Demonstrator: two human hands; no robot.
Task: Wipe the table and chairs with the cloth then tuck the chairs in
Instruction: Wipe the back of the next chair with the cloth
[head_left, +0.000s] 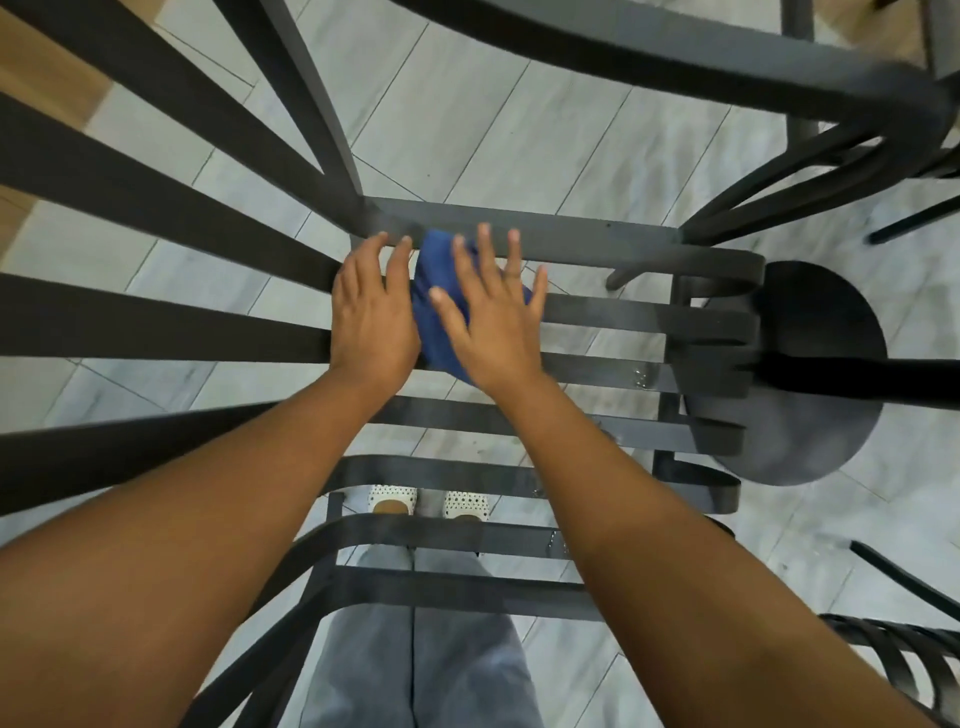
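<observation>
A black metal chair with a slatted seat (613, 317) stands right below me. A blue cloth (434, 301) lies bunched on the seat near its far edge. My right hand (491, 322) presses flat on the cloth with straight, spread fingers. My left hand (374, 312) rests beside the cloth on the slats, fingers extended toward the far seat rail, its inner edge touching the cloth. Long black slats (156, 332) of the chair fan out to the left.
A round black pedestal base (810, 374) sits on the grey tiled floor at the right. A curved black rim (675, 57) crosses the top of the view. Another slatted chair (904, 654) shows at the lower right. My feet (428, 501) stand under the seat.
</observation>
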